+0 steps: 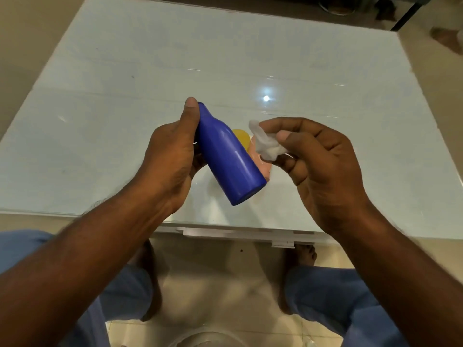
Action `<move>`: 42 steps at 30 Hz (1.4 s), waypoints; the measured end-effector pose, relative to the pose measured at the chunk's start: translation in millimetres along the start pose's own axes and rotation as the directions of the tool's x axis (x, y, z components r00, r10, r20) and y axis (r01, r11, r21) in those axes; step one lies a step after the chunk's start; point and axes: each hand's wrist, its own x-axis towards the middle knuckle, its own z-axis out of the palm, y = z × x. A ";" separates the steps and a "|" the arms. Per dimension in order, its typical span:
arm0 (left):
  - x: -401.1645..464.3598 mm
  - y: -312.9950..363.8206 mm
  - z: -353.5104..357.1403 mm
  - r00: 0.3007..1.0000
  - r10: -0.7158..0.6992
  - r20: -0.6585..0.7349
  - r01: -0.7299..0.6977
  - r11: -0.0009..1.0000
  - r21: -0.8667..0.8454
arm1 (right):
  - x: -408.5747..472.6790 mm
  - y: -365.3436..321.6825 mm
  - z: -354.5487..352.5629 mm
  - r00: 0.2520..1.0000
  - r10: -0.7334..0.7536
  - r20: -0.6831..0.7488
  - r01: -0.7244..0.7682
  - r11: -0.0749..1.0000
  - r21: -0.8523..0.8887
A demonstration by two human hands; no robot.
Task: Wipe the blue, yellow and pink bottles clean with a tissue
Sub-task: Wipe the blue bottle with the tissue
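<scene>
Beside left grip (172, 156): blue bottle (230, 156).

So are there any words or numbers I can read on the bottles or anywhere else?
No, there is nothing to read.
Blue plastic bottle, held by the left hand: plain, no label on the side that shows.
Yellow bottle and pink bottle behind it: mostly hidden, no writing visible.
Crumpled white tissue in the right hand: blank.
Glossy white table: only light reflections, no print.
</scene>
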 end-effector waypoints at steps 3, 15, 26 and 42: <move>0.7 0.9 0.2 1.000 -0.009 -0.005 0.009 1.000 -0.021 | -0.9 0.7 0.4 0.999 -0.004 0.039 0.005 1.000 -0.030; 2.5 6.1 -1.8 0.993 -0.073 -0.097 0.059 0.989 -0.139 | -4.5 1.3 -3.1 0.960 -0.259 0.109 0.280 0.858 -0.431; 0.3 6.4 -0.7 0.969 -0.249 -0.006 0.228 0.897 -0.378 | -1.2 1.8 -4.3 0.951 -0.309 -0.029 0.277 0.887 -0.370; 0.5 6.4 -2.5 0.957 -0.242 0.159 0.287 0.871 -0.399 | -0.8 -0.5 -14.9 0.816 -0.573 -0.076 0.349 0.594 -0.725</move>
